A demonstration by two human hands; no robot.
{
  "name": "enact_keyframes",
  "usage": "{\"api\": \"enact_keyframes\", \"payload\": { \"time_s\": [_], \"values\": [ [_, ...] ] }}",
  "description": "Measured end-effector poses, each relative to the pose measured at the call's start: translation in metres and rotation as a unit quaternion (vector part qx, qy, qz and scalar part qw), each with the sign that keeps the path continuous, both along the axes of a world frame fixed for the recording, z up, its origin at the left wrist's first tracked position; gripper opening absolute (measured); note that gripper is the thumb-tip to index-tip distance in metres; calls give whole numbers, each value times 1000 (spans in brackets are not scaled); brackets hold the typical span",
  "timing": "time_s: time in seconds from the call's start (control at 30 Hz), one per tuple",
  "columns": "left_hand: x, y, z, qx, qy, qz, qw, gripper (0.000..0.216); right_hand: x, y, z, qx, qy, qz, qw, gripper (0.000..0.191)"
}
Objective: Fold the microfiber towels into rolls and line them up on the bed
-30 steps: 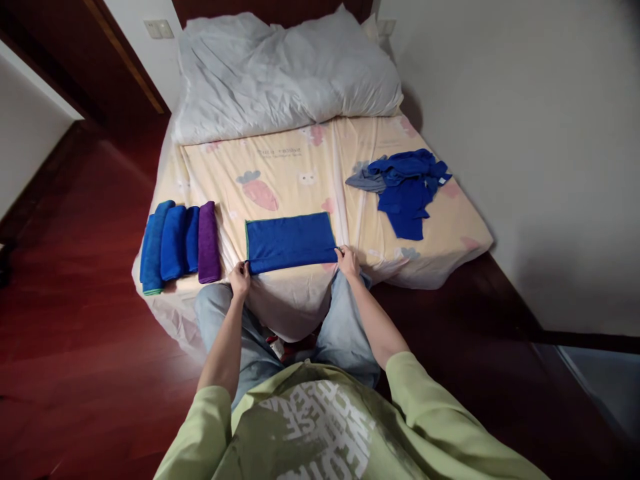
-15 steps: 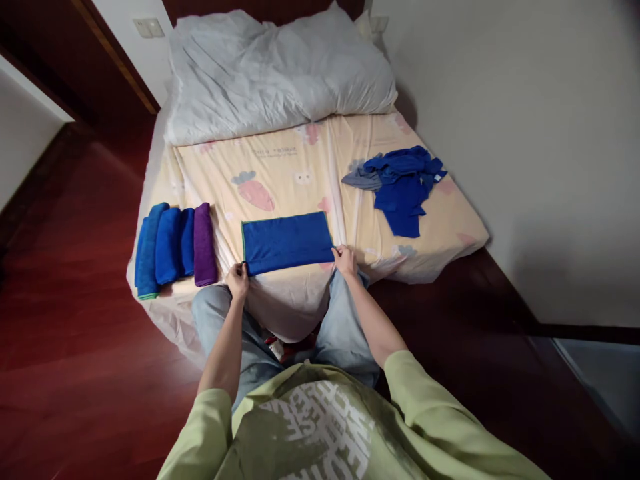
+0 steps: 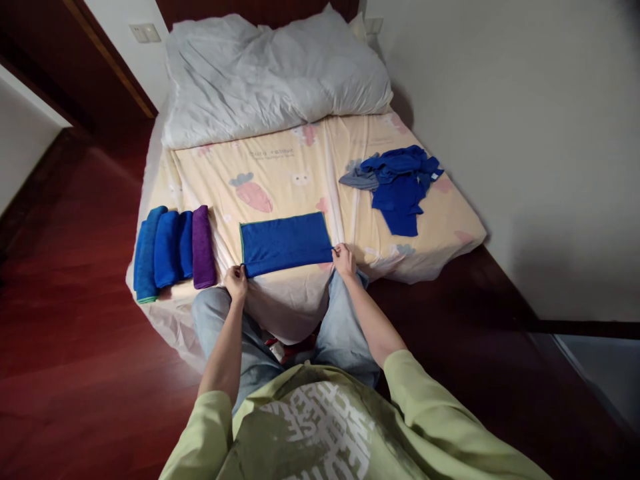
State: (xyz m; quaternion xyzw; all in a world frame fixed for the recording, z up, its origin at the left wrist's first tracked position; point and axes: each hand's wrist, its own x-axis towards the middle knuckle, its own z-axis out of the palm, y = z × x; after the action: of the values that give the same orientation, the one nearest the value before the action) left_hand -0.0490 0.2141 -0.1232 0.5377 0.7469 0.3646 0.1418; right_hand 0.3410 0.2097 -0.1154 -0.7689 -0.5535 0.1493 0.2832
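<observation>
A blue towel (image 3: 285, 243) lies folded into a flat rectangle on the near edge of the bed (image 3: 300, 167). My left hand (image 3: 235, 281) pinches its near left corner. My right hand (image 3: 344, 259) pinches its near right corner. Both hands are closed on the towel's near edge. To the left lies a row of rolled towels (image 3: 173, 250), several blue and one purple. A loose heap of blue and grey cloths (image 3: 397, 183) sits on the right side of the bed.
A crumpled white duvet (image 3: 270, 73) covers the head of the bed. A white wall runs along the right side. Dark red wooden floor (image 3: 75, 320) surrounds the bed on the left and in front. My knees press against the bed's front edge.
My hands keep their grip on the towel's near corners. The whole view has shifted slightly as my head moved; the towel itself lies as before.
</observation>
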Motion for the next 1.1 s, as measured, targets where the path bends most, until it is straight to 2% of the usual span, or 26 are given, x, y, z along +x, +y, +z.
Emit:
{"api": "enact_keyframes", "payload": {
  "time_s": [0.27, 0.47, 0.63, 0.93, 1.1],
  "values": [
    [0, 1, -4, 8, 6, -1, 1000, 19, 3, -1, 1, 40, -26, 100, 994, 36],
    [-2, -2, -6, 30, 57, -17, 998, 16, 2, -1, -1, 30, -34, 111, 993, 41],
    [-2, -9, -6, 15, 73, -94, 993, 31, 1, -4, 4, 14, -19, 101, 995, 43],
    [-3, -22, -2, -4, 115, -150, 982, 47, 11, -7, 4, 9, -16, 174, 985, 58],
    [-3, -30, 1, -41, 151, -178, 971, 64, 10, -6, 2, 7, -18, 160, 987, 57]
  ]
}}
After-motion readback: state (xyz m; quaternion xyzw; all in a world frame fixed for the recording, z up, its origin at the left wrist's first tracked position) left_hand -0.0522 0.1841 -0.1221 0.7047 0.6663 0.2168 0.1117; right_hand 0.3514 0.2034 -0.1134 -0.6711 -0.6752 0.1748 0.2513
